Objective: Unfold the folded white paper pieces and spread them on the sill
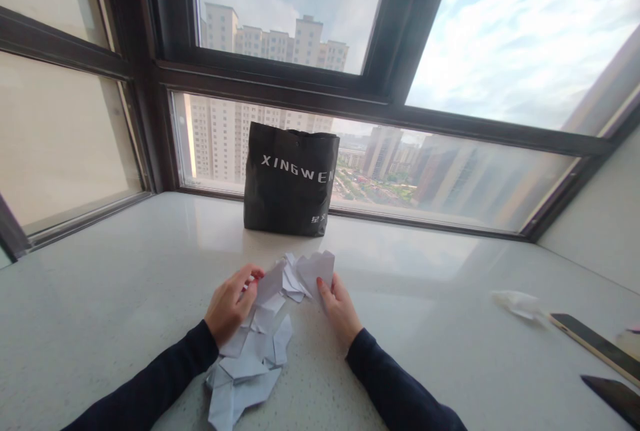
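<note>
My left hand (234, 301) is closed in a pinch on a piece of white paper (271, 282). In my right hand (340, 306) is another white paper piece (317, 267), its thumb pressed flat on the front face. Between and beyond the hands lie some more folded paper pieces (293, 279). Below my left hand a loose pile of torn or folded white paper (249, 359) spreads toward the near edge of the view. Whether the two held pieces are joined cannot be made out.
A black bag with white lettering (290, 197) stands upright by the window, just beyond the papers. At the right lie a crumpled white tissue (520, 303), a long dark flat object with a pale edge (595, 343) and another dark pointed object (615, 396). The white speckled countertop (415, 324) meets dark window frames.
</note>
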A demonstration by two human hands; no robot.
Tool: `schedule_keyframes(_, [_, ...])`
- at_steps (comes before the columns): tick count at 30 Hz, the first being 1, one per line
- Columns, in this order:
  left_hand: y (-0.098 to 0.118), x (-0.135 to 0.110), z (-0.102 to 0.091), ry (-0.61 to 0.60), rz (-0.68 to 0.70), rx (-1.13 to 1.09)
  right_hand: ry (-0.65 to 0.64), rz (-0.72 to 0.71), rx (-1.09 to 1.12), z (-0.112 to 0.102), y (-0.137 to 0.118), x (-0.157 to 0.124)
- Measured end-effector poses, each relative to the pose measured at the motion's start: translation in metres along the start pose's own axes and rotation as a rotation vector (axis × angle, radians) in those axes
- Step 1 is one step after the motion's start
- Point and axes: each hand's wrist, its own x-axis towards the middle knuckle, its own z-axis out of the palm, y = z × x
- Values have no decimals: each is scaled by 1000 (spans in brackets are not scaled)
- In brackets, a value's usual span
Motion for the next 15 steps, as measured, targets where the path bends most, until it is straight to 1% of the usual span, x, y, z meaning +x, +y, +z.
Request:
schedule_keyframes(3, [2, -1, 6, -65, -32, -49, -66, -2, -37, 1, -1, -2])
schedule_keyframes(6, [2, -1, 11, -173, -42, -9, -102, -2, -91, 3, -1, -5])
schedule_keyframes(7, [1, -1, 12, -188, -41, 12, -107, -2, -106, 3, -1, -5])
schedule_keyframes(8, [0, -1, 13, -185, -34, 33, -112, -3, -119, 4, -1, -6])
schedule_keyframes(12, [-3, -2, 15, -109, 26, 125, -132, -14, -134, 4, -4, -7])
schedule_keyframes(13, [-5, -3, 17, -112, 30, 160, -136, -18, -133, 4, -5, -7])
schedule_keyframes(15, [-8, -5, 20, -159, 30, 218, -147, -29, -128, 4, -8, -8])
